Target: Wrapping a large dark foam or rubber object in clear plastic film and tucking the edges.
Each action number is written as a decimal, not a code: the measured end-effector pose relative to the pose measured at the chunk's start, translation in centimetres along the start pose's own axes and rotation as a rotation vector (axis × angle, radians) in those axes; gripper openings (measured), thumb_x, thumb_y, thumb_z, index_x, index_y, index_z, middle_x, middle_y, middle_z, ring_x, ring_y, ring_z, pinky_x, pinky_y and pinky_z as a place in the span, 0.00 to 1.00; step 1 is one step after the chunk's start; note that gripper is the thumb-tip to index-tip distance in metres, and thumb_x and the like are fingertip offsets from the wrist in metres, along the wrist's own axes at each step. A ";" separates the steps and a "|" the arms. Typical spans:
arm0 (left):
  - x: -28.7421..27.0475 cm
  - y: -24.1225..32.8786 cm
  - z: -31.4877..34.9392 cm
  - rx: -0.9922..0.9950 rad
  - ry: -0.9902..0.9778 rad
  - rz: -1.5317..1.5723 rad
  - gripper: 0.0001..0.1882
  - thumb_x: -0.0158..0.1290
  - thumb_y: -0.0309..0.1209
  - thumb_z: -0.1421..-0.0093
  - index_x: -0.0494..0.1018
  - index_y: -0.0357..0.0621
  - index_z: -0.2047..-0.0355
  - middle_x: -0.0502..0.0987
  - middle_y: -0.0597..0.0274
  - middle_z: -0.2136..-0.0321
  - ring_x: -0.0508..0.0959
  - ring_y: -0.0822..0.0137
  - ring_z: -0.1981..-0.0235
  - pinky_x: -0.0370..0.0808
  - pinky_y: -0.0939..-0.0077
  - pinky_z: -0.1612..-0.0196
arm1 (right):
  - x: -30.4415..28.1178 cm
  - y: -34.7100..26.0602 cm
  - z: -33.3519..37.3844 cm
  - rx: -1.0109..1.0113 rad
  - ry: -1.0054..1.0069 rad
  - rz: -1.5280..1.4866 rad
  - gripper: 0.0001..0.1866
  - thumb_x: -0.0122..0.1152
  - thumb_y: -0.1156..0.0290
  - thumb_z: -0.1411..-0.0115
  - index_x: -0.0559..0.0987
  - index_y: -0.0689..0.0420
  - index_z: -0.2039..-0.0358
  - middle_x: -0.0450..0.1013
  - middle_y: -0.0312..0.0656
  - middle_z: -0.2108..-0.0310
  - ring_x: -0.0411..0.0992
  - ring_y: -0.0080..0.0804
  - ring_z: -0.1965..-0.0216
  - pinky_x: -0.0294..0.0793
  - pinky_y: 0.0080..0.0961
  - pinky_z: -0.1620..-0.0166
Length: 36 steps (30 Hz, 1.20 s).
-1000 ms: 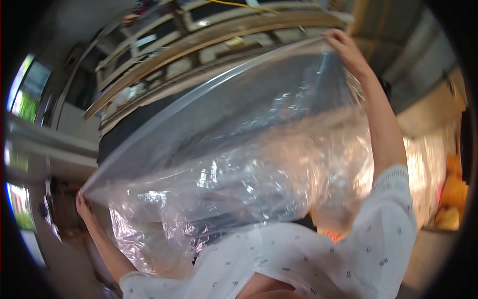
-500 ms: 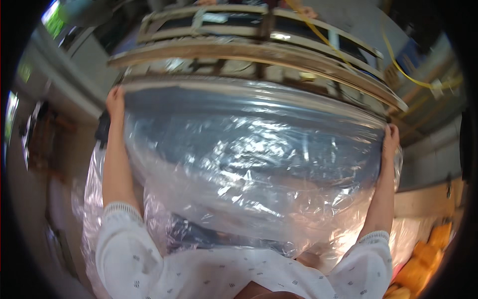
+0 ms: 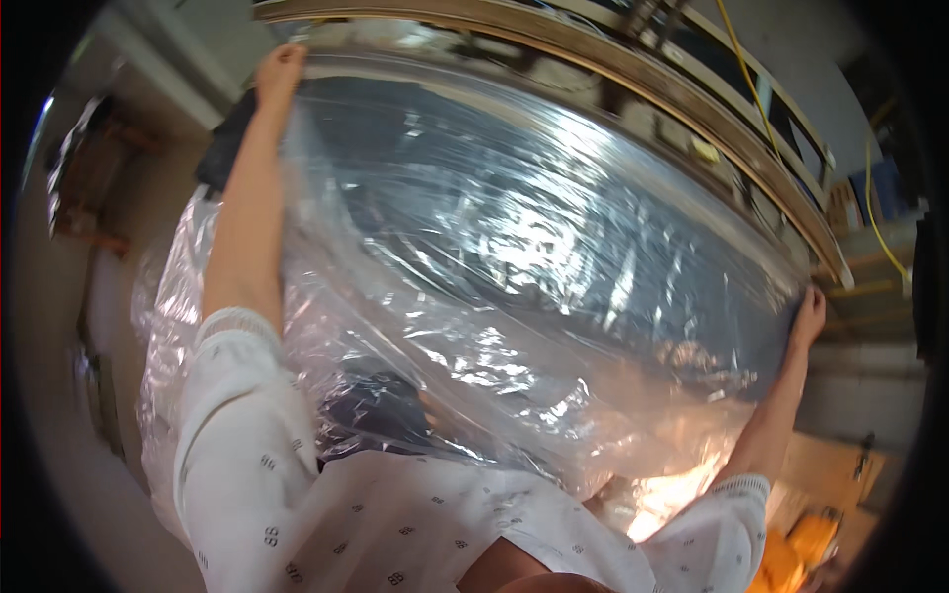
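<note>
A wide sheet of clear, shiny plastic film (image 3: 534,237) is stretched between my two hands over a dark grey-blue surface. My left hand (image 3: 281,71) is closed on its far left corner. At the far right corner, lower in the view, my right hand (image 3: 810,314) grips the edge of the film. Both arms reach outward. The film's far edge runs taut between the hands, while the part nearer my body hangs crumpled and creased. Beneath it, the dark material shows through.
Beyond the film runs a long wooden rail (image 3: 593,49), part of a frame. A yellow cord (image 3: 880,222) hangs at the right, near a blue box (image 3: 877,196). Orange items (image 3: 806,549) lie at lower right. A brown wooden piece of furniture (image 3: 89,198) stands at left.
My left hand has moved farther away and my right hand nearer and outward, each still holding the film. The view has turned, so the far edge and rail now slant down to the right.
</note>
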<state>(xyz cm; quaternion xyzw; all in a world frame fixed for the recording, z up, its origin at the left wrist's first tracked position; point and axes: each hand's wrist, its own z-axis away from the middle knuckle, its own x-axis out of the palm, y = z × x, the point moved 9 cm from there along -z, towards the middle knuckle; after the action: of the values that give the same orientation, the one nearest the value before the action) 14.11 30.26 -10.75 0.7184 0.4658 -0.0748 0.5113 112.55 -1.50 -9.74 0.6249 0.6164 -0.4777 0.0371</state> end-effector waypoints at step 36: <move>-14.0 -4.5 -4.4 0.139 -0.082 -0.981 0.18 0.47 0.30 0.47 0.71 0.39 0.56 0.73 0.48 0.56 0.73 0.49 0.55 0.68 0.63 0.51 | -5.8 -3.3 13.5 0.563 0.219 -1.290 0.08 0.54 0.65 0.41 0.70 0.55 0.71 0.65 0.34 0.75 0.63 0.22 0.70 0.64 0.19 0.65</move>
<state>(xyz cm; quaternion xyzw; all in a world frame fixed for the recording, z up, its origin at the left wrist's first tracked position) 1.35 25.70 -3.54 0.4435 0.7223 -0.3655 0.3848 103.73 -13.60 -11.52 0.1659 0.7166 -0.4801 -0.4781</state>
